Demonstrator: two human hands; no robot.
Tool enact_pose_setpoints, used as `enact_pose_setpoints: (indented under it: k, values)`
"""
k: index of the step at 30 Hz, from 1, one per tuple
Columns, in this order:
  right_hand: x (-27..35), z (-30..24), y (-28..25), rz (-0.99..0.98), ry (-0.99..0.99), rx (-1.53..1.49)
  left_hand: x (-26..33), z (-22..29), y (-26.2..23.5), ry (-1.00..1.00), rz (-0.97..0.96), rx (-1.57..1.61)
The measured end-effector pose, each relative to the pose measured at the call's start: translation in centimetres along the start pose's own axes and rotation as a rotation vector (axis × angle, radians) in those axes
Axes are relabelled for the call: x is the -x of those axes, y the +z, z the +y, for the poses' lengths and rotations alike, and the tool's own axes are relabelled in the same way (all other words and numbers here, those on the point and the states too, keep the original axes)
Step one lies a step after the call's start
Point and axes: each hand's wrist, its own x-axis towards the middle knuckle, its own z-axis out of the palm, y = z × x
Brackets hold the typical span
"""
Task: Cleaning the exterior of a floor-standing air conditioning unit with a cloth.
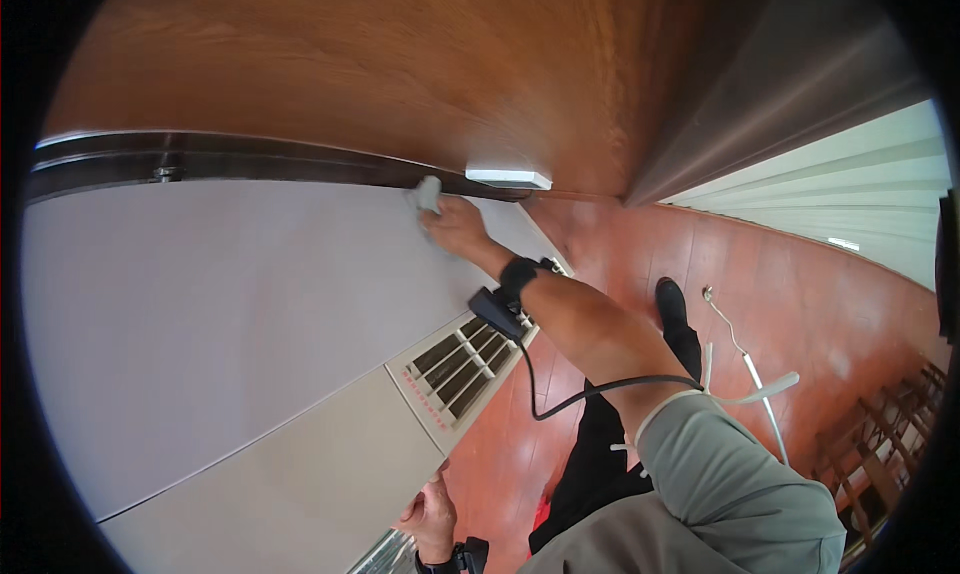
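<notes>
A pale grey cloth (428,192), slightly blurred, is pinched in my right hand (460,226). That hand is at the far right part of a large pale grey panel (230,304) of a boxy appliance, beside a dark strip. My right arm reaches across a slatted vent grille (462,366) on the appliance's side edge. Low in the view, my left hand (432,514) is closed at the rim of the beige lower panel (290,474); some of its fingers are hidden. Both wrists wear black straps with small devices.
A brown wood-grain surface (380,74) rises beyond the appliance, with a white box (508,179) at its foot. On the reddish floor (620,244) lie a white cable (735,339) and a wooden rack (880,454). A black cord (600,386) hangs from my right wrist.
</notes>
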Motion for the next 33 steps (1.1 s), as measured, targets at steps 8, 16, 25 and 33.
enact_pose_setpoints:
  k: [8, 16, 25, 33]
  values:
    - [-0.4, -16.5, -2.6, -0.084, -0.223, -0.280, -0.1, -0.3, -0.2, 0.015, 0.003, 0.033]
    - [3.6, -17.1, -4.9, -0.091, -0.418, -0.205, -0.6, 0.1, 0.2, 0.130, 0.008, -0.049]
    - [16.4, -2.6, -8.1, -0.298, 0.123, 0.095, 0.0, -0.8, 0.4, 0.148, 0.043, -0.004]
    - [20.3, -8.3, -16.9, -0.702, 0.242, -0.027, 2.0, 0.2, 1.4, -0.017, 0.080, 0.164]
